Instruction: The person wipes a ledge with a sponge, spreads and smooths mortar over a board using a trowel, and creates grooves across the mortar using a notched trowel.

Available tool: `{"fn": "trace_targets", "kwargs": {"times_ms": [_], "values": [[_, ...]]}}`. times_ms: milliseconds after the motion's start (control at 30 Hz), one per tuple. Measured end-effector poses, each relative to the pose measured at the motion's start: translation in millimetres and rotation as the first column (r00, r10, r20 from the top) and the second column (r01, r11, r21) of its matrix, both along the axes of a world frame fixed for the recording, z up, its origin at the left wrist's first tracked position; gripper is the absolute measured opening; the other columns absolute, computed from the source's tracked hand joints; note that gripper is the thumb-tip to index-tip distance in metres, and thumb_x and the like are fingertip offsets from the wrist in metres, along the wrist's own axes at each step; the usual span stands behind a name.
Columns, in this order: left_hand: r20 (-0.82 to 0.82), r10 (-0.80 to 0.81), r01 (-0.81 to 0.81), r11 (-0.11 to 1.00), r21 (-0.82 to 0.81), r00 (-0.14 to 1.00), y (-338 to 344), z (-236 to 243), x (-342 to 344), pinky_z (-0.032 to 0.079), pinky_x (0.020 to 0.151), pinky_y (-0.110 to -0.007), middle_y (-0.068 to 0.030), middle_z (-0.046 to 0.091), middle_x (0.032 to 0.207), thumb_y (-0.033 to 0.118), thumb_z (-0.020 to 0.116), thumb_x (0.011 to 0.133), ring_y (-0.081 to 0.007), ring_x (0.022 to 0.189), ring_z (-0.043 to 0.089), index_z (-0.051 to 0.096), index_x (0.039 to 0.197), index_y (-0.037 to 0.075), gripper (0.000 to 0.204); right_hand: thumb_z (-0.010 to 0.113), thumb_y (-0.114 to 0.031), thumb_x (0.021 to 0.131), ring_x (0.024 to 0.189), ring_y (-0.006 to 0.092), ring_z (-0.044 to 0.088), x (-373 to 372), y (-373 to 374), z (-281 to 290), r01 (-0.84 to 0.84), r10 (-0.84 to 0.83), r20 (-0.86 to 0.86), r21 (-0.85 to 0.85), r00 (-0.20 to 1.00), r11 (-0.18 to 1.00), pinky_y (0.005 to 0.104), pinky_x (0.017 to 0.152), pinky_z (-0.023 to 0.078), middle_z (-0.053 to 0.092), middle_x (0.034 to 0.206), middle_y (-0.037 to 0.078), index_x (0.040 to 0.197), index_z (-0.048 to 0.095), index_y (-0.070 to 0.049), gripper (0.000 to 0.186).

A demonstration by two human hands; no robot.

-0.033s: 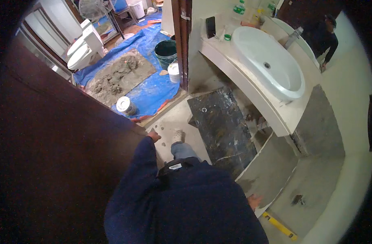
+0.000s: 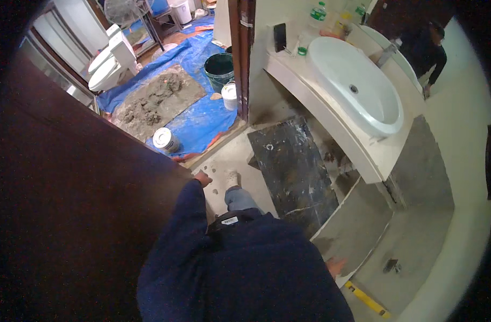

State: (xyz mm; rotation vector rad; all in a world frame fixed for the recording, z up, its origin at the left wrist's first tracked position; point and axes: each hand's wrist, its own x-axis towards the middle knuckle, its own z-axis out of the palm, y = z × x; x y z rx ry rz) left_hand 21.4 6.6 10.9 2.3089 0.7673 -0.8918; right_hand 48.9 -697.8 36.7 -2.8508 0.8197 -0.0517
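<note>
My left hand (image 2: 203, 178) is at the free edge of the dark brown door (image 2: 95, 214), touching or very close to it. Small and partly turned away, its fingers do not show clearly enough to tell a grip. Low on the right, my right hand (image 2: 336, 265) reaches out from behind my dark blue sleeve with its fingers apart and nothing in them. It is beside the pale top edge of a low grey wall (image 2: 355, 228). Just past it, a yellow spirit level (image 2: 368, 299) lies on the grey floor.
A white basin (image 2: 358, 91) sits on a counter (image 2: 323, 99) at the right. Beneath it lies a dark, stained board (image 2: 294, 166). Through the doorway, a blue tarp (image 2: 197, 129) bears a heap of wet mortar (image 2: 149, 102), a dark bucket (image 2: 218, 70) and white pails (image 2: 165, 140).
The basin and counter sit very slightly lower and farther right in the picture. Both hands stay nearly where they were.
</note>
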Motion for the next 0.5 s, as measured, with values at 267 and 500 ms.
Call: {"fn": "trace_targets", "kwargs": {"times_ms": [267, 500], "values": [[0.16, 0.184, -0.171, 0.981, -0.091, 0.97, 103, -21, 52, 0.041, 0.096, -0.04, -0.0183, 0.056, 0.121, 0.041, 0.059, 0.078, -0.0339, 0.112, 0.052, 0.058, 0.117, 0.002, 0.056, 0.053, -0.024, 0.086, 0.113, 0.0437, 0.046, 96, 128, 3, -0.113, 0.159, -0.116, 0.33, 0.98, 0.937, 0.0454, 0.093, 0.038, 0.049, 0.121, 0.029, 0.133, 0.039, 0.0, 0.055], [0.005, 0.217, -0.213, 0.961, -0.177, 0.976, 186, -30, 49, 0.04, 0.097, -0.039, -0.017, 0.056, 0.122, 0.044, 0.06, 0.078, -0.0323, 0.114, 0.051, 0.056, 0.12, 0.002, 0.06, 0.056, -0.029, 0.087, 0.106, 0.0374, 0.054, 237, 378, 26, -0.506, 0.638, -0.188, 0.462, 0.747, 0.729, 0.0419, 0.091, 0.042, 0.057, 0.114, 0.024, 0.118, 0.055, 0.0, 0.043]]}}
